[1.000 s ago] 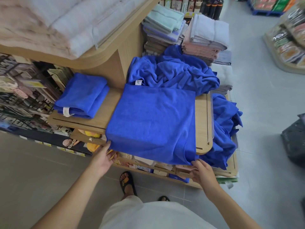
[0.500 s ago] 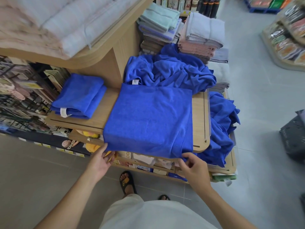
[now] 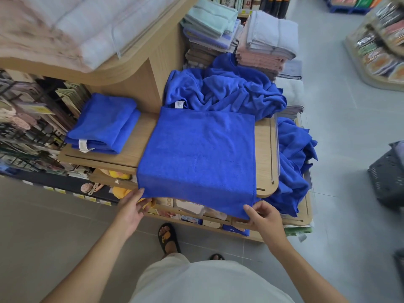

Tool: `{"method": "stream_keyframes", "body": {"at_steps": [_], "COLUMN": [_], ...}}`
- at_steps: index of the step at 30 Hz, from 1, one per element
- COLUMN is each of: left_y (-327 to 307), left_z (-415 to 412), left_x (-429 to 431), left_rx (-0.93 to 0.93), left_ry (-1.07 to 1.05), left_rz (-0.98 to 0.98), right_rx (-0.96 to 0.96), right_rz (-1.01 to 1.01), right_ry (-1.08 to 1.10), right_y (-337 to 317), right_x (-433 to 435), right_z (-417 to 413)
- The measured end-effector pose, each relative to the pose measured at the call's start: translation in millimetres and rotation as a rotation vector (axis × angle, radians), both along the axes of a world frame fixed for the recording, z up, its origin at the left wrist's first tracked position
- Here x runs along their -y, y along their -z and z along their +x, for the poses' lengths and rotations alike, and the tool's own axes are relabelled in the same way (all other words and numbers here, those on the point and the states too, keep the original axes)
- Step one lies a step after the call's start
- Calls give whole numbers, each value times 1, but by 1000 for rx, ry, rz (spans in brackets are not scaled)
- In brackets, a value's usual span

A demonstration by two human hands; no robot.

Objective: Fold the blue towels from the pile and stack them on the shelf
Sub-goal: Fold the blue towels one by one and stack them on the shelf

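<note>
Far left on the wooden shelf [image 3: 142, 147] lies a stack of folded blue towels [image 3: 102, 125], white label facing the near edge. It sits apart from the work in hand, with bare wood between them.

The left hand [image 3: 131, 206] is at the near left corner of the spread towel [image 3: 199, 154]. One finger lies along the hem and the others are tucked under it, so the hand appears to pinch that corner lightly.

The spread towel lies flat across the middle of the shelf. Its far edge touches the loose pile and its near edge hangs over the shelf front. It looks already doubled, though the layers cannot be counted.

The right hand [image 3: 262, 217] pinches the near right corner, thumb on top and fingers curled beneath.

Behind and to the right, the unfolded pile of blue towels [image 3: 225, 90] remains heaped. More blue cloth spills down the right side of the shelf. Pastel towel stacks [image 3: 269, 38] stand at the far end. A dark basket [image 3: 389, 173] sits on the floor at far right.

Assessment: the task is mid-fold on one towel, with much of the pile outstanding. The next move likely calls for lifting both near corners together and carrying them to the far edge with the hems aligned. The cloth is limp, so uneven tension could skew the fold.
</note>
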State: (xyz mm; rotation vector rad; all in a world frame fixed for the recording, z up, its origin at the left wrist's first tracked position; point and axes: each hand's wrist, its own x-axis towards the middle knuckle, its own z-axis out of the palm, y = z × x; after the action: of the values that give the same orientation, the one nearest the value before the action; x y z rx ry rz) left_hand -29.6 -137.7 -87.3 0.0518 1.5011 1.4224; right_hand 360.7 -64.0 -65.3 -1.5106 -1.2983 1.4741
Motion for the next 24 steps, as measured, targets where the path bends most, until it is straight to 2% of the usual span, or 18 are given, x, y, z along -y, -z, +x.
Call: {"method": "stream_keyframes", "body": {"at_steps": [3,5,9,11,13,17,22,24], "left_y": [3,2,-12,-28,-48,-80,-97,-101], "left_z": [0,0,-2,-7,-14,-28,-42,-46], "left_x": [2,2,7,2,-17,-90,-182,-207], "left_rx": [-140,-357,-953,-1190,-1340,-1463,-1407,-1344], "left_ry": [35,104,195,182,234,409,561,611], "left_rz": [-61,-108,-59,11,44,42,-152,-247], "right_rx": [-63,-11,324,368,354,346,356,320], "right_rz": [-83,-65,392,571,653,560,182,98], "right_ry": [72,85,1,-73,-142,-206,-118,-53], "right_y": [2,2,-16,-37,-65,-106,-102,-96], "right_x": [-3,-3,0,-5,-19,-84,-191,-217], "right_z": [3,5,14,13,1,-32,-60,-66]}}
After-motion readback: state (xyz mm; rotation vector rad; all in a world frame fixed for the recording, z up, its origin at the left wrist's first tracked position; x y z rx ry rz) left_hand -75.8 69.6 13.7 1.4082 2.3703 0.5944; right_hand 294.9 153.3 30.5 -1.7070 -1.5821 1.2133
